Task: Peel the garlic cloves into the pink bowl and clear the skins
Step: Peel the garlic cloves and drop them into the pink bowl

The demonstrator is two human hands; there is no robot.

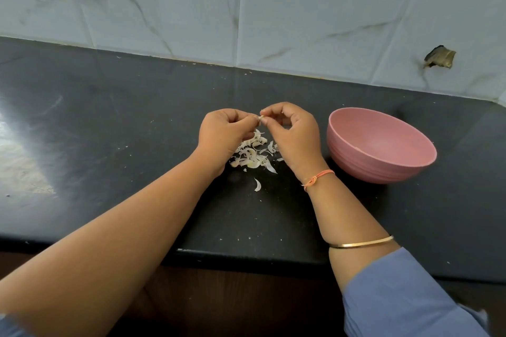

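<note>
Above the black counter, my left hand (226, 133) and my right hand (291, 130) meet fingertip to fingertip and pinch a small garlic clove (262, 118) between them. Only a pale tip of the clove shows. A heap of white garlic skins (253, 156) lies on the counter right under my hands, with one loose skin (257, 185) a little nearer to me. The pink bowl (379, 145) stands to the right of my right hand, tilted toward me; the part of its inside that I see holds nothing.
The black counter (109, 131) runs wide to the left, dotted with small skin crumbs. A pale tiled wall (246, 8) rises behind it, with a chipped hole (439, 57) at the right. The counter's front edge is close to my body.
</note>
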